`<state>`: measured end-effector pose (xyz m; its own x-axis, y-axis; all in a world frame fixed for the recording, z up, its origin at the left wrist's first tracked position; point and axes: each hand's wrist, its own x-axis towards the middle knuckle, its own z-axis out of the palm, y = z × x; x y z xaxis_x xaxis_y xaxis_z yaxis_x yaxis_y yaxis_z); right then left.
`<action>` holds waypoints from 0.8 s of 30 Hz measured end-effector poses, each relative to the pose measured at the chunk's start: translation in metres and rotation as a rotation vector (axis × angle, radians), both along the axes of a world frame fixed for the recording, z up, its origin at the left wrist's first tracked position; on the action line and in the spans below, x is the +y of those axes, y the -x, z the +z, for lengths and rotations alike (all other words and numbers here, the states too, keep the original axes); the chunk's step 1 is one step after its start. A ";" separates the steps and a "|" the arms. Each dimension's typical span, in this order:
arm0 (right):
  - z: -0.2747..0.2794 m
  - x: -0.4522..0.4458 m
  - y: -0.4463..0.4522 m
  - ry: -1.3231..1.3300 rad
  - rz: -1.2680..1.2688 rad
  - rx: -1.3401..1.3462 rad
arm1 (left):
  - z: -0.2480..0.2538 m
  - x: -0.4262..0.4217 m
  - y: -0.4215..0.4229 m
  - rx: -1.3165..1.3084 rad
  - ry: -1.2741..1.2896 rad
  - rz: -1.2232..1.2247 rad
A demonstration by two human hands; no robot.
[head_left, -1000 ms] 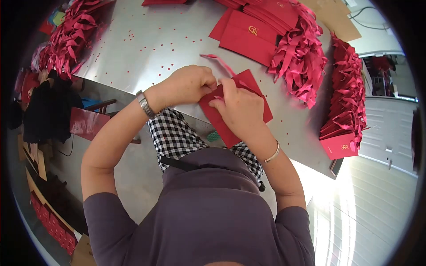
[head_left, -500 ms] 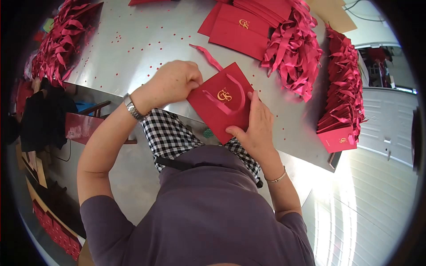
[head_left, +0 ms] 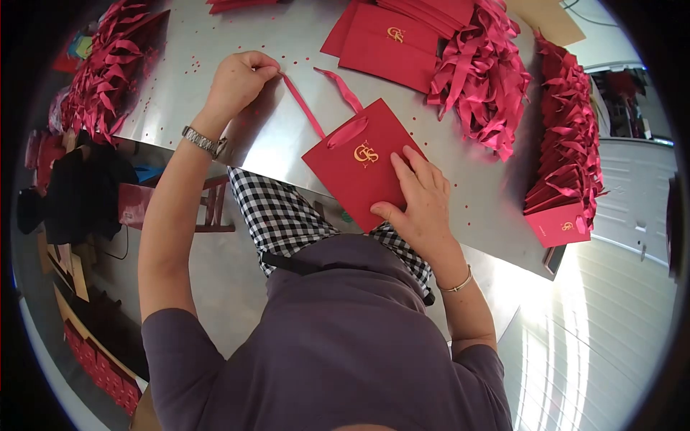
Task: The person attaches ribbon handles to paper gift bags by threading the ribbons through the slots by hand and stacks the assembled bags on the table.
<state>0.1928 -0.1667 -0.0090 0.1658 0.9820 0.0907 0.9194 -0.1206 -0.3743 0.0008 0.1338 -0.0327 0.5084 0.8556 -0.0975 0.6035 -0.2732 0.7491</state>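
Note:
A red paper bag with a gold logo (head_left: 363, 172) lies tilted at the table's front edge. From its upper left side a pink ribbon (head_left: 303, 105) runs taut to my left hand (head_left: 244, 77), whose fingers pinch the ribbon's end. A second loose ribbon end (head_left: 341, 87) lies on the table above the bag, and a short stretch of ribbon crosses the bag's face near its top edge. Spread flat, my right hand (head_left: 422, 197) rests on the right part of the bag with its thumb and fingers apart.
On the metal table (head_left: 280, 154) are stacked red bags (head_left: 388, 50) at the top, a heap of ribbons (head_left: 485, 82) beside them, a row of ribboned bags (head_left: 568, 136) at the right and more ribbons (head_left: 108, 75) at the left. Small red dots are scattered about. A stool (head_left: 208, 205) stands below.
My left hand has moved up and left, drawing the ribbon out straight. The ribbon loop on the bag has shrunk. My right hand has shifted from the bag's edge onto its face.

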 end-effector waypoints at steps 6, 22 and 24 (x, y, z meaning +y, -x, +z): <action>-0.011 0.000 -0.006 -0.100 0.013 0.005 | 0.015 -0.026 0.034 -0.244 -0.217 0.257; -0.043 0.002 -0.024 -0.361 0.059 -0.097 | -0.045 -0.060 0.055 -0.343 -0.554 0.374; -0.046 0.004 -0.024 -0.365 0.052 -0.106 | -0.046 -0.057 0.055 -0.290 -0.565 0.398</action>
